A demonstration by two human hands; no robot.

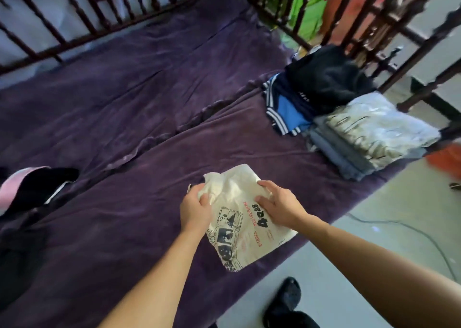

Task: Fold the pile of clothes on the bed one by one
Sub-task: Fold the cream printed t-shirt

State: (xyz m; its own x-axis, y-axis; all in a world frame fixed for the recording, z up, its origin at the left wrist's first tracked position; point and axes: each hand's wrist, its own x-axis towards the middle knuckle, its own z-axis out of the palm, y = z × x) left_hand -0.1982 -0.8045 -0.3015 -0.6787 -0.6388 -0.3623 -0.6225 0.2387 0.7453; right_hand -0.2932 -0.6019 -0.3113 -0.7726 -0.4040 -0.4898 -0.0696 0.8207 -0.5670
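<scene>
- Dark wooden railing (74, 35): turned spindles, runs across the top of the view.
- Green cloth (309, 10): hangs behind the railing, right section.
- Pale floor (374, 253).
- Thin cable (399, 223): lies curved on the floor.
- Black shoes (287, 300): on the floor, bottom edge.
- Orange object (446, 158): right edge, blurred.

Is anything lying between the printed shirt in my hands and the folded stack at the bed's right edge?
Nothing visible: only bare purple blanket lies between the shirt and the folded stack.
</scene>
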